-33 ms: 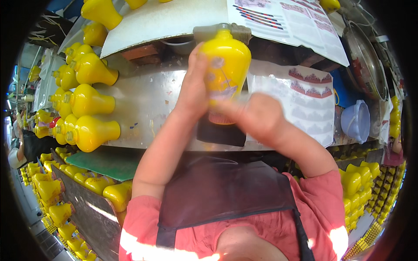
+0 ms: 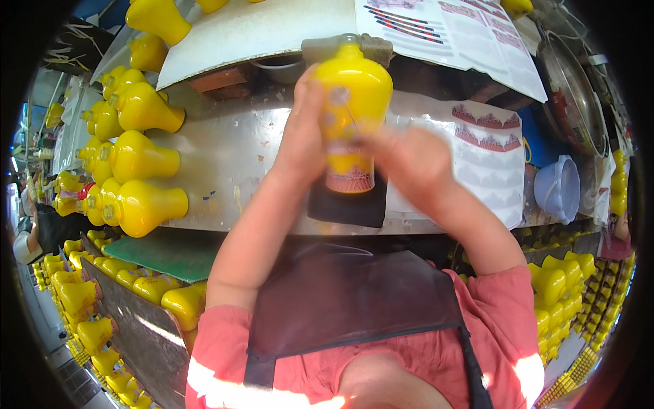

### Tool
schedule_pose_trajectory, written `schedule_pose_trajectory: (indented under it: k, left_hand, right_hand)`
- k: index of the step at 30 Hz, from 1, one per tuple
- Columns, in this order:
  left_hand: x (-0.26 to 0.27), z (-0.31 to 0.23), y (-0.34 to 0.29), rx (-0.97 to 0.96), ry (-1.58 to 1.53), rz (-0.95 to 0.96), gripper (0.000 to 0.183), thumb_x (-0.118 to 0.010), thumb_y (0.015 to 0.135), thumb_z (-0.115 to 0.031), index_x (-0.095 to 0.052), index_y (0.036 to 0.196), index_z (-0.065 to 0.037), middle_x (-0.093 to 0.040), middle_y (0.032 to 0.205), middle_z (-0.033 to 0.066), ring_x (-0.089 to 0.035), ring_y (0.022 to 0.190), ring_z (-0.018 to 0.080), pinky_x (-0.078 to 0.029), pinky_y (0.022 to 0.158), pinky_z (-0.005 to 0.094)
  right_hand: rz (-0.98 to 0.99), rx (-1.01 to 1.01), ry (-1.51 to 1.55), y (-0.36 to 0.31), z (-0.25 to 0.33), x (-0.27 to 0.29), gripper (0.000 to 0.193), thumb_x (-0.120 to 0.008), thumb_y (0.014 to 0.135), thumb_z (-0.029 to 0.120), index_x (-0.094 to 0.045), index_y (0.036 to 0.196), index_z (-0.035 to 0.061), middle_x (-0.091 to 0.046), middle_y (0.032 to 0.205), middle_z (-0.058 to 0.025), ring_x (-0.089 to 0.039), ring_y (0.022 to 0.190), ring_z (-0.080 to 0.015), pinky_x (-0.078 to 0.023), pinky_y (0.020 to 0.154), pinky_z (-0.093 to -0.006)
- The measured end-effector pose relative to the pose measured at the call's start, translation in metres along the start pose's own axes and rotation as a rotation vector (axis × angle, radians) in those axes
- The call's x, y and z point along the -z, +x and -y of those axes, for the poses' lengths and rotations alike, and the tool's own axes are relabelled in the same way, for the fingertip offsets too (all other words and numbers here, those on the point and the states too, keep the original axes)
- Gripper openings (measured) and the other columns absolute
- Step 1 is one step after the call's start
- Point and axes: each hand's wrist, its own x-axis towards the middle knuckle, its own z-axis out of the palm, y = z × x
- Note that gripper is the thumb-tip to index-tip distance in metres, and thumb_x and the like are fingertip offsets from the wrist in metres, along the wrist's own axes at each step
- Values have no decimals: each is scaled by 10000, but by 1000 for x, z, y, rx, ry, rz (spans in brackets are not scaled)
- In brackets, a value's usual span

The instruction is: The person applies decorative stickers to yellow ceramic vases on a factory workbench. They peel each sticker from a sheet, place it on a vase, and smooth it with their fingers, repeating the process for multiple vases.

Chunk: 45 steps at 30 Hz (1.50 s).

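A glossy yellow bottle lies in front of me, its clear neck resting on a grey-brown block. My left hand is wrapped around its left side. Printed decoration shows on its body, and a reddish patterned band circles its narrow base. My right hand is against or very close to the bottle's lower right side; motion smears its fingers, so whatever they hold cannot be made out. Beneath the base lies a dark pad. A decal sheet with matching reddish bands lies right of it.
Several yellow bottles lie in rows on the metal table's left. A pale blue bucket and a large round metal pan stand at the right. More printed sheets cover the raised white board. Bottles crowd both lower sides.
My right hand has shifted slightly up along the bottle's right side, uncovering more of the reddish band. My left hand and the bottle have barely moved.
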Motion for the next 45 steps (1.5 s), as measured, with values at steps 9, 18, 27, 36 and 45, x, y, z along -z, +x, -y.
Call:
schedule_pose_trajectory:
  k: [9,18,27,36,45]
  left_hand:
    - [10,8,5,83,-125,-8,546,-419,1118,-442,-367,1541,-102,-540,1438,103,-552,1310,250,-458,1106,410]
    - [1,-6,4,114,-106,23,580,-374,1117,-497,-364,1549,-110,-529,1465,95,-542,1323,252,-441,1122,424]
    - [-4,-36,-26,-61,192,63,790,-236,1102,-603,-179,1645,-32,-322,1647,144,-313,1522,266,-245,1249,423]
    - [6,-18,-43,-56,431,60,748,-272,1095,-613,-190,1657,-126,-364,1612,146,-421,1448,279,-370,1174,422]
    - [13,6,-49,-168,828,-31,892,-667,970,-157,-121,1675,-151,-435,1408,108,-518,1159,197,-498,992,355]
  right_hand:
    - [-85,-1,184,-31,3,-12,320,-783,794,-55,-739,1093,50,-759,950,-94,-734,800,-205,-579,723,-309]
    - [-147,18,18,-31,1,-12,354,-824,786,-43,-759,1115,69,-754,918,-123,-706,750,-217,-552,664,-316]
    - [-224,82,-120,-25,9,-12,384,-787,751,13,-790,1118,124,-700,840,-73,-713,772,-228,-591,649,-329]
    - [-155,135,-72,-24,26,-8,434,-753,703,10,-768,1120,129,-652,808,-44,-671,723,-247,-530,607,-361]
    - [-166,-788,660,-21,21,10,246,-563,1031,104,-666,1245,39,-718,901,-101,-700,726,-141,-539,691,-308]
